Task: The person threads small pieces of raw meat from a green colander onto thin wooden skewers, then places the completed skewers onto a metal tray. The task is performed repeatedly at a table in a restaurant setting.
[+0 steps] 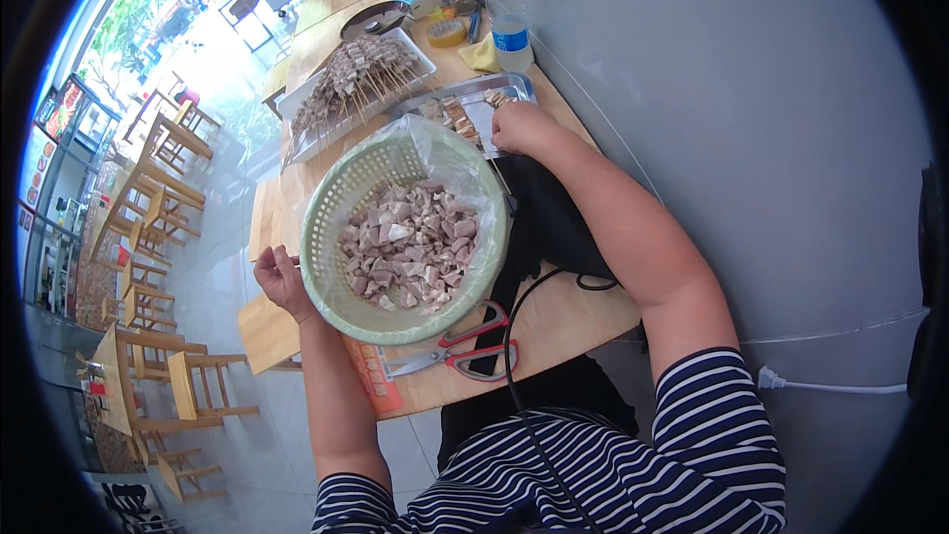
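A green plastic basket, lined with clear plastic, holds many chunks of raw meat. My left hand is at the basket's left side with its fingers bent together; whether it holds anything cannot be told. My right hand is over the metal tray, fingers curled beside a piece of skewered meat; its grip is partly hidden. More skewers of meat lie in that tray. Behind the basket, a white tray bears a large heap of meat skewers.
Red-handled scissors and an orange packet lie at the near table edge. Black cloth and a black cable are at right. A bottle, tape roll and yellow cloth stand beyond, beside the grey wall.
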`<action>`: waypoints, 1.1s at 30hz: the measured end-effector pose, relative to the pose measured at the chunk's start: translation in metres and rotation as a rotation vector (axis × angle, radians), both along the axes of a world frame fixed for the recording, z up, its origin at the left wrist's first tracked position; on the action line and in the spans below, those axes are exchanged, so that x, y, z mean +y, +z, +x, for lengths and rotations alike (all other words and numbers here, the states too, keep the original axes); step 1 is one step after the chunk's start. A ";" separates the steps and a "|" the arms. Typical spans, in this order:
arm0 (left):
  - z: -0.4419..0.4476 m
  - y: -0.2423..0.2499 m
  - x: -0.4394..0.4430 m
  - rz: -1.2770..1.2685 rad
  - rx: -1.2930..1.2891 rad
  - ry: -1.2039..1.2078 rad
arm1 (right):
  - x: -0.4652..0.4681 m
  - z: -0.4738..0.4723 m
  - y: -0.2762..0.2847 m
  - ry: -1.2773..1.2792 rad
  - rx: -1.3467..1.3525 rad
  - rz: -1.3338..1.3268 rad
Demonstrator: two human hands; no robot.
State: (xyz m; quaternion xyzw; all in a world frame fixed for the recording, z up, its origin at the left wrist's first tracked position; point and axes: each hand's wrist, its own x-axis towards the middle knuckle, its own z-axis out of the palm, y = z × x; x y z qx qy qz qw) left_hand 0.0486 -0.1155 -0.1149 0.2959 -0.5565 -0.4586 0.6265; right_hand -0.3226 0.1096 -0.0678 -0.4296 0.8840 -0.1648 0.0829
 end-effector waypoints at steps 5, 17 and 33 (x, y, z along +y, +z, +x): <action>-0.001 -0.001 0.002 -0.035 -0.011 0.059 | 0.004 0.007 -0.001 0.009 0.032 -0.054; -0.005 -0.004 0.000 0.020 0.006 -0.030 | 0.001 0.039 0.043 -0.177 -0.207 0.145; -0.004 -0.005 -0.003 -0.017 0.017 -0.028 | -0.020 0.005 0.012 -0.307 -0.538 -0.120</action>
